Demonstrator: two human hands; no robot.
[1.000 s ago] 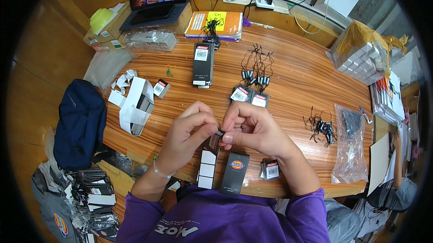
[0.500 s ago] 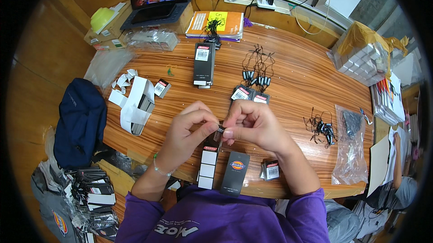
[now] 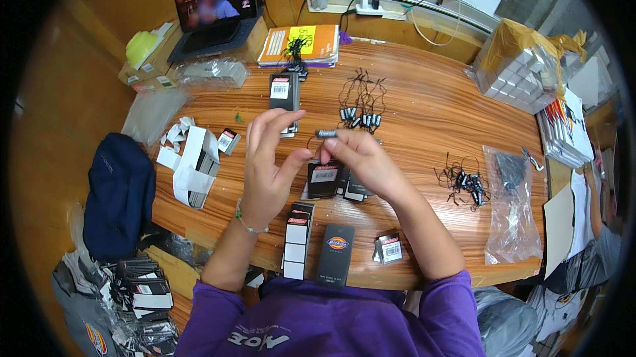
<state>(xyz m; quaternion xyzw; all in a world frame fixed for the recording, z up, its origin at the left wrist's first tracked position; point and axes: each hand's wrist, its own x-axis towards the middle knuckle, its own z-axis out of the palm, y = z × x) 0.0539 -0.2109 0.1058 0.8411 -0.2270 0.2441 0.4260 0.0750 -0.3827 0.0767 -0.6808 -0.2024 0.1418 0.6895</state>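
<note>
My right hand (image 3: pixel 363 159) pinches a black hang-tag string (image 3: pixel 326 134) by its small plastic seal, with the thumb and fingers closed. Apart from it, on the left, my left hand (image 3: pixel 270 161) is raised with its fingers spread and nothing visible in them. Just below the right fingertips is a dark hang tag (image 3: pixel 323 181) with a barcode sticker; whether it hangs from the string I cannot tell. More dark tags (image 3: pixel 358 188) show partly behind the right hand. Nearer me lie a stack of tags with blank white panels (image 3: pixel 295 244) and a dark logo tag (image 3: pixel 336 254).
Beyond the hands lie several strings with seals (image 3: pixel 361 117) and a tall tag stack (image 3: pixel 283 89). A tangle of strings (image 3: pixel 472 188) and a clear plastic bag (image 3: pixel 510 218) are on the right. Small tag piles (image 3: pixel 389 249) and a white-wrapped bundle (image 3: pixel 197 166) sit nearby.
Both hands were pinching together at the string's seal. My left hand has let go, spread its fingers and moved away from the right, which keeps hold. The whole view has shifted slightly.
</note>
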